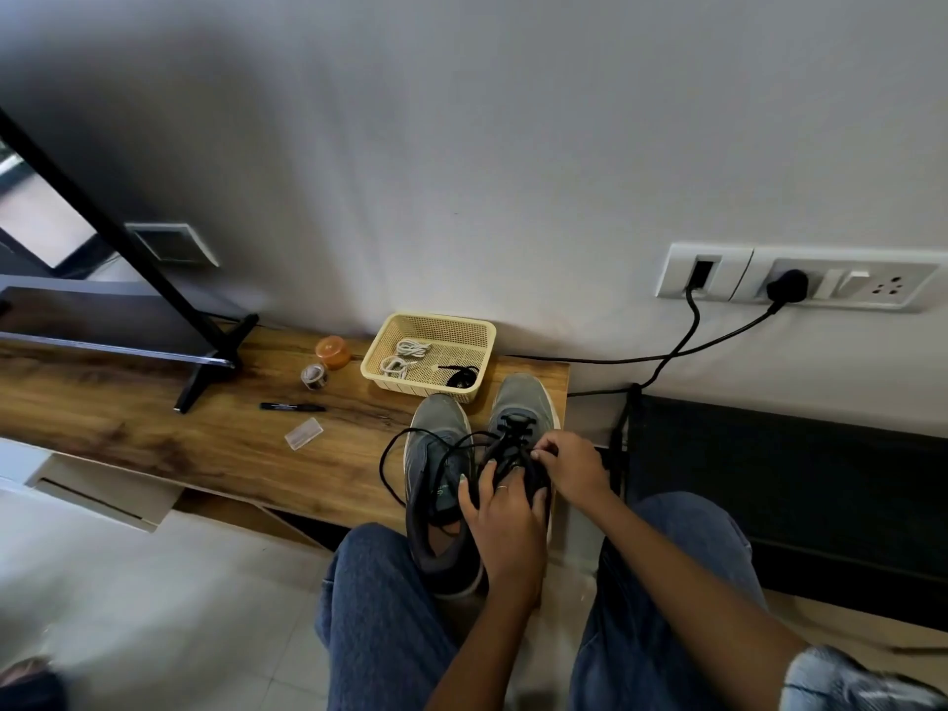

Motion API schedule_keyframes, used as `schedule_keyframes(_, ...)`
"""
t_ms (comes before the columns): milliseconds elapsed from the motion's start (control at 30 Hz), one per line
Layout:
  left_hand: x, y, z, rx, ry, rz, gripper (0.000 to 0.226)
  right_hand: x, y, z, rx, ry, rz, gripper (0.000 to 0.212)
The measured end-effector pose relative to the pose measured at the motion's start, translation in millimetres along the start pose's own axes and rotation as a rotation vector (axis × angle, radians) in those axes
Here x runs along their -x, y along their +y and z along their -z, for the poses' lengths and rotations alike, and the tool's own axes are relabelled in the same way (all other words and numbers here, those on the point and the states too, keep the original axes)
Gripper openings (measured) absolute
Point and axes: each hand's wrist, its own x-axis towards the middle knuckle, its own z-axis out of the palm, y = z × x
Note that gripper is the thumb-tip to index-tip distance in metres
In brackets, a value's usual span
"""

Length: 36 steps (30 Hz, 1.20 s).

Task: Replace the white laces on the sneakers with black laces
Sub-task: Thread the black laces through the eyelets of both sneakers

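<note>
In the head view, two grey sneakers are placed side by side on the wooden desk (154, 428), toes toward the wall. The right sneaker (520, 402) is being laced: a black lace (510, 428) is already crossed through its front eyelets. The right hand (572, 467) is held at the outer side of the shoe, and its fingertips seem to pinch the lace there (the exact grip is too small to be sure). The left hand (505, 526) is laid over the rear of the same shoe with the fingers curled on the tongue and lace, probably so that the shoe is kept steady while the lace is pulled.

The left sneaker (436, 454) shows no threaded lace; only loose black loops (395, 454) are draped over it. The white laces (402, 359) are kept in the yellow basket (482, 336) near the wall, beside another black lace (459, 377), which is probably reserved for the second shoe. A marker (292, 406) lies on the desk, apart from the work.
</note>
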Motion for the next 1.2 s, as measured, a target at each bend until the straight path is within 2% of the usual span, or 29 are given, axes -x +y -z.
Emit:
schedule_keyframes(133, -2, 3, 0, 0.025, 0.027, 0.034, 0.031, 7, 4, 12, -0.342, -0.082, -0.075, 0.023)
schedule_keyframes(233, -2, 1, 0, 0.035, 0.051, 0.054, 0.028, 14, 9, 30, -0.672, -0.199, -0.214, 0.017)
schedule_keyframes(300, -2, 1, 0, 0.043, 0.056, 0.062, 0.026, 18, 14, 44, -0.809, -0.286, -0.287, 0.012)
schedule_keyframes(400, -1, 1, -1, 0.060, 0.054, 0.065, 0.025, 22, 15, 65, -0.853, -0.342, -0.275, 0.011)
schedule_keyframes(567, -2, 1, 0, 0.046, 0.057, 0.068, 0.024, 30, 5, 102, -1.020, -0.321, -0.171, 0.008)
schedule_keyframes(667, -2, 1, 0, 0.045, 0.060, 0.062, 0.024, 32, -1, 126, -1.087, -0.336, -0.064, 0.044)
schedule_keyframes(700, -1, 1, 0, 0.045, 0.066, 0.055, 0.026, 33, -2, 133, -1.086, -0.330, -0.030, 0.050)
schedule_keyframes(800, -2, 1, 1, 0.046, 0.071, 0.046, 0.028, 31, -1, 142, -1.098, -0.371, 0.018, 0.047)
schedule_keyframes(900, -3, 1, 3, 0.026, 0.058, 0.043, 0.030, 33, -7, 139, -0.970, -0.415, -0.039, 0.012)
schedule_keyframes(1067, -2, 0, 2, 0.020, 0.086, 0.022, 0.031, 21, 2, 103, -0.100, -0.297, -0.103, 0.013)
schedule_keyframes(1167, -2, -1, 1, 0.013, 0.092, 0.013, 0.032, 20, -2, 77, 0.136, -0.285, -0.080, 0.009)
schedule_keyframes(1200, -2, -1, 0, 0.012, 0.092, 0.012, 0.033, 21, -9, 70, 0.186, -0.277, -0.054, 0.021)
